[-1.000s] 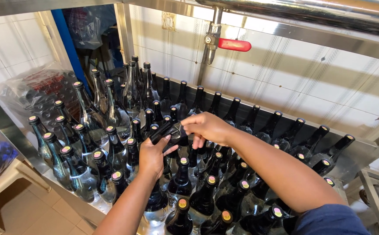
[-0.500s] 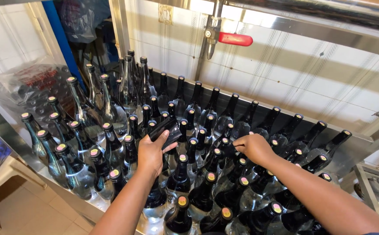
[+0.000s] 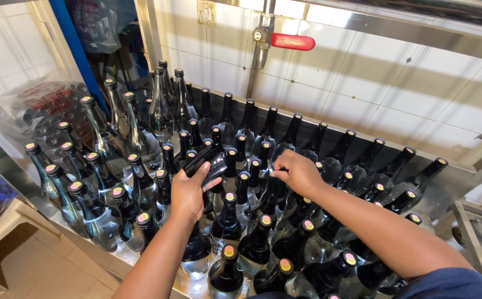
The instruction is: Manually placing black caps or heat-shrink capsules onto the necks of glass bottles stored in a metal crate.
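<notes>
Closest to the camera, two bare forearms reach out over a steel tabletop (image 3: 183, 287) packed with upright dark glass bottles (image 3: 227, 221), each closed with a small round cap. The left hand (image 3: 188, 191) is raised just above the bottle tops, palm turned inward. Its fingers (image 3: 201, 171) are wrapped round a short black tube-shaped piece (image 3: 206, 159) that lies tilted across them, held clear of the necks below.

Just beyond it and to the right, the right hand (image 3: 297, 173) is bent down at the wrist, knuckles up. Its fingers are drawn close together over the neck of one bottle in the middle rows, but I cannot tell whether they grip that neck, because the hand itself hides the contact.

By my judgement the step in hand is work at that single neck, with the black piece kept ready alongside. Any further move calls for a careful, narrow reach, since the necks stand just beside one another.

Farther left stand taller clear glass bottles (image 3: 108, 144). Behind everything a red-handled valve (image 3: 292, 41) sits on the white tiled wall (image 3: 418, 83).
</notes>
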